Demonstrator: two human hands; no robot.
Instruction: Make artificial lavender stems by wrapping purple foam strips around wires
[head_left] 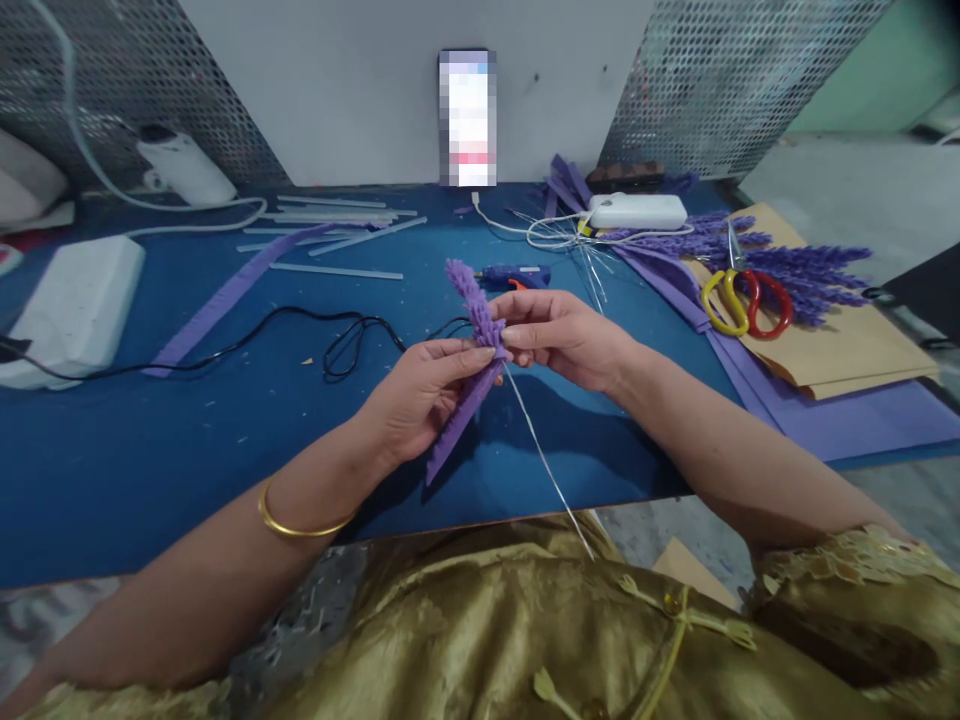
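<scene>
Gold satin garment [480,630] nearest; over the blue desk [187,480], left hand [416,400] and right hand [574,335] together, pinching fringed purple paper flower spike [471,295] on thin silvery wire [544,455], fringed strip [454,440] hanging loose. Wraps could slacken if thumbs ease; wire end could snag garment. Blue glue gun [517,275] and looped black cable [300,310] crowd far side, red-and-yellow-handled scissors [736,255] right.

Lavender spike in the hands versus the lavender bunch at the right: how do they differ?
The lavender spike is single, while the lavender bunch has several heads. The spike is held up between the left hand and right hand; the bunch lies on brown paper. The spike looks lighter, the bunch darker. Both are purple and ruffled.
</scene>
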